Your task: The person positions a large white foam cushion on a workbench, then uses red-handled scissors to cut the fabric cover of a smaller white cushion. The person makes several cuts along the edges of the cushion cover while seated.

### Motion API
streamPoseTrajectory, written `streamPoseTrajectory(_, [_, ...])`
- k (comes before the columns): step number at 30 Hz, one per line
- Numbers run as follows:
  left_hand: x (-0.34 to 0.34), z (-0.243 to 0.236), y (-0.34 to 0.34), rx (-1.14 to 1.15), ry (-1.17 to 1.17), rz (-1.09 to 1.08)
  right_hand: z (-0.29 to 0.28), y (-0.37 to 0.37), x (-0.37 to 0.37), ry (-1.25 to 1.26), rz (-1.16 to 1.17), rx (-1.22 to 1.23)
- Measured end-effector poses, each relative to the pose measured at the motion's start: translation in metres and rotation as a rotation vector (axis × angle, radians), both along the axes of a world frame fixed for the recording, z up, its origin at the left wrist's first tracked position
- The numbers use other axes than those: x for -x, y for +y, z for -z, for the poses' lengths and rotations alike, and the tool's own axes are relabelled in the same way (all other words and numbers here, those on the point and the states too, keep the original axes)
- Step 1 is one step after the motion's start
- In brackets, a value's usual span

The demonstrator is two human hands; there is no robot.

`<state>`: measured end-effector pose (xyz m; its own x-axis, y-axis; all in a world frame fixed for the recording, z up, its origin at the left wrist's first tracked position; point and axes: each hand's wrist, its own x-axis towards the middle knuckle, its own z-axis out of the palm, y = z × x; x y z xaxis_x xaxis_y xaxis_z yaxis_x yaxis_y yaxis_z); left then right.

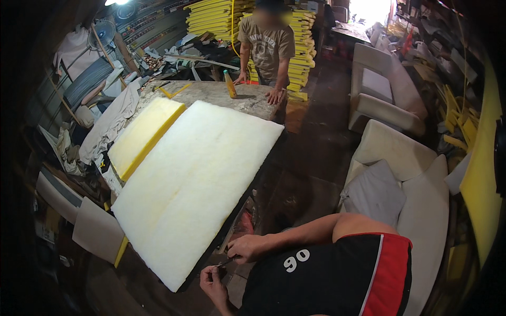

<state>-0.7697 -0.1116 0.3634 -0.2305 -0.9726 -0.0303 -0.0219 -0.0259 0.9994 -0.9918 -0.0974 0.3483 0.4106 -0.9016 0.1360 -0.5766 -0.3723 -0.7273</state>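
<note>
Below the near right edge of a white padded panel (195,179) with a dark side, my left hand (213,284) is raised with its fingers pinched round a small dark item, too small to name. My right hand (243,249) is just above and to the right of it, fingers closed on something thin and dark that I cannot make out, pointing toward the left hand. The panel lies on a worn worktable (253,105), beside a thick yellow foam slab (145,134).
A co-worker (266,52) stands at the table's far end, hands on it, near an orange bottle (229,84). Pale sofas (421,205) line the right side, with foam sheets (479,189) beyond. Loose cushions (95,226), stacked yellow foam (205,16) and fabric piles surround the table.
</note>
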Motion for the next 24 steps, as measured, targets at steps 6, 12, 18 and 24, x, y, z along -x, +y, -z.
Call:
streamPoseTrajectory(6, [0.006,-0.009,-0.003,-0.005,0.038,0.032,0.001,-0.002,-0.001,-0.059,0.018,0.018])
streamPoseTrajectory(12, [0.002,-0.007,-0.004,-0.029,-0.026,0.126,0.000,0.001,0.001,-0.045,-0.008,0.048])
streamPoseTrajectory(18, [0.003,-0.001,0.002,-0.070,-0.070,0.101,0.003,-0.001,0.001,-0.012,-0.069,0.012])
streamPoseTrajectory(24, [-0.010,-0.015,0.004,0.121,-0.587,0.160,-0.006,-0.015,-0.006,0.152,-0.203,-0.134])
